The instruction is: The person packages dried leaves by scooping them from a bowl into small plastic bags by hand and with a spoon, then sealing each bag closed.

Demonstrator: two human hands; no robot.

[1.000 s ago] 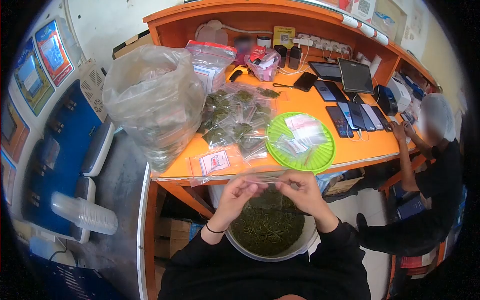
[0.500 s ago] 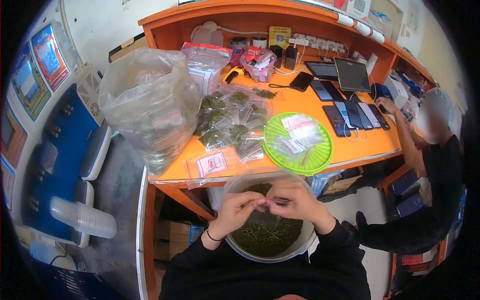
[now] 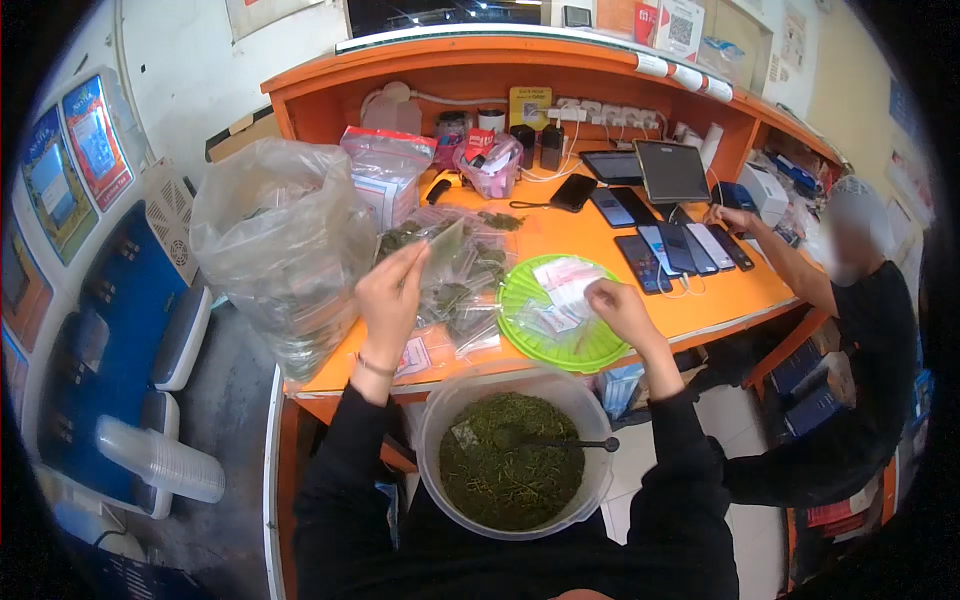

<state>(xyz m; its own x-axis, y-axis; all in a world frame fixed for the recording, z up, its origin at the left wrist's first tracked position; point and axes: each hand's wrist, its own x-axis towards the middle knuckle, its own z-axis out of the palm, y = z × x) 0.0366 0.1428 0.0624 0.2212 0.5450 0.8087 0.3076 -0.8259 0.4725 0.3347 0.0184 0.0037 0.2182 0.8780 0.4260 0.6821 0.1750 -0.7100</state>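
Note:
My left hand (image 3: 392, 290) is raised over the front of the table, its fingers pinched on a small clear plastic bag (image 3: 446, 246) with green herb inside. Below it lies a pile of similar filled bags (image 3: 470, 300). My right hand (image 3: 622, 308) is at the stack of white labels and small bags (image 3: 566, 284) on a round green lid (image 3: 518, 342); its fingertips are curled together, and what they grip is hidden. Beneath both hands stands a clear plastic tub (image 3: 432, 462) of chopped green herb (image 3: 510, 480), with a black spoon (image 3: 570, 442) resting in it.
On the left of the orange table (image 3: 560, 222) stands a large clear sack (image 3: 290, 250). Several phones (image 3: 675, 248) and a tablet (image 3: 670, 172) lie on the right. A person in black (image 3: 870, 350) reaches toward them. Stacked plastic cups (image 3: 165, 460) are at lower left.
My hands have parted from over the tub. The left has risen toward the bag pile with a filled bag; the right has moved to the green lid. The spoon now shows in the herb.

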